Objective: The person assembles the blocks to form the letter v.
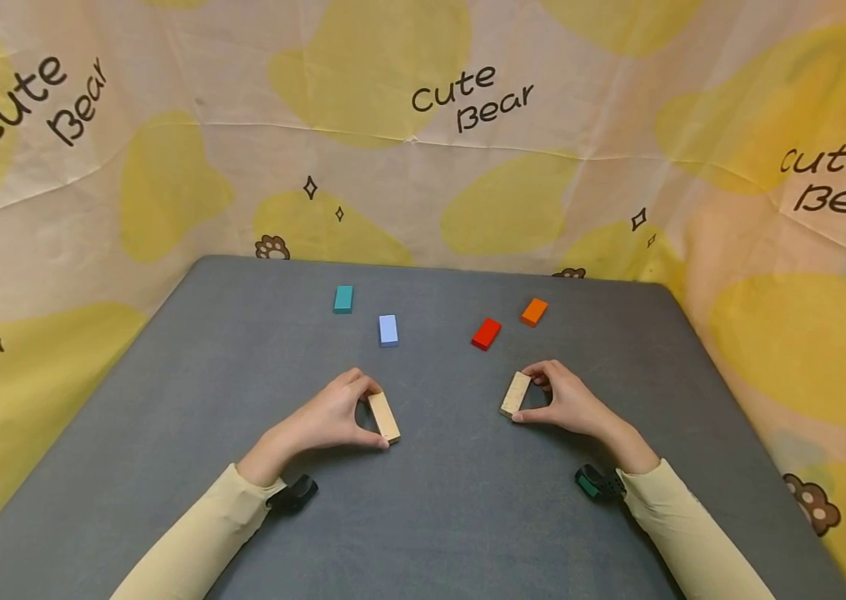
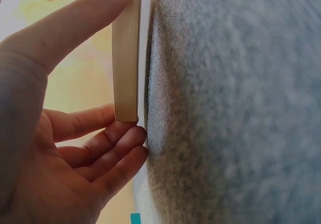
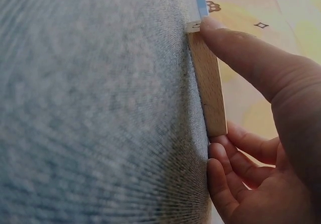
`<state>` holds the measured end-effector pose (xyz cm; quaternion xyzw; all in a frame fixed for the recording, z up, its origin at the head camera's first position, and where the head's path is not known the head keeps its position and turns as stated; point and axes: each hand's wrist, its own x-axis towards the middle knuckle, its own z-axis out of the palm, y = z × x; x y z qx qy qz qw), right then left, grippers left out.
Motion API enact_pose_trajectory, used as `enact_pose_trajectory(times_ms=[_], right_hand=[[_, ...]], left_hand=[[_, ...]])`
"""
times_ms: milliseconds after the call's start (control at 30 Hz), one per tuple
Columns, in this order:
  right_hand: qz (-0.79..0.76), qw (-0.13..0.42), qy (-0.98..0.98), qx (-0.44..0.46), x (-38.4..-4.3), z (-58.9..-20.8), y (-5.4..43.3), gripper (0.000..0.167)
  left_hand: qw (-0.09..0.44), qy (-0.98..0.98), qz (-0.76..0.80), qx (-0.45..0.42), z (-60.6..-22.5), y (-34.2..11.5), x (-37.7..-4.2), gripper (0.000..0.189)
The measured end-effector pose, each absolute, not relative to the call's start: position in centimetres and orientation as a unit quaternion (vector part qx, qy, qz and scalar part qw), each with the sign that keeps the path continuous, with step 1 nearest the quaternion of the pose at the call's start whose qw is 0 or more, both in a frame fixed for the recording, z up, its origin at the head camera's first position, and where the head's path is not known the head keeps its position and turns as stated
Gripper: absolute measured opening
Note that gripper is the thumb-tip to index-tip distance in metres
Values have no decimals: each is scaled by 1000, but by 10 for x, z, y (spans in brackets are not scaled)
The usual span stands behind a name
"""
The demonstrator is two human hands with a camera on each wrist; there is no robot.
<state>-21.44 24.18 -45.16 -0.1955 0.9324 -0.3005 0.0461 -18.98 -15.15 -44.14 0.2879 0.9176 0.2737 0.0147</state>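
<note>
My left hand pinches a plain wooden block end to end, thumb at the near end and fingers at the far end. In the left wrist view that block lies close to the grey surface. Over to the right, my right hand grips a second plain wooden block the same way. The right wrist view has this block low against the tabletop, its near end partly covered by the thumb. A gap of bare tabletop separates the two blocks.
Beyond the hands on the grey table lie a teal block, a light blue block, a red block and an orange block. A printed yellow-and-cream cloth hangs behind the table and along its sides.
</note>
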Motion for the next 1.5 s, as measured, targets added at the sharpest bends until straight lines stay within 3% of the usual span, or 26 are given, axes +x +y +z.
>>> enact_pose_trajectory(times_ms=[1500], right_hand=[[-306, 53, 932, -189, -213, -450, 242, 76]], left_hand=[[8, 916, 262, 303, -447, -152, -191, 71]])
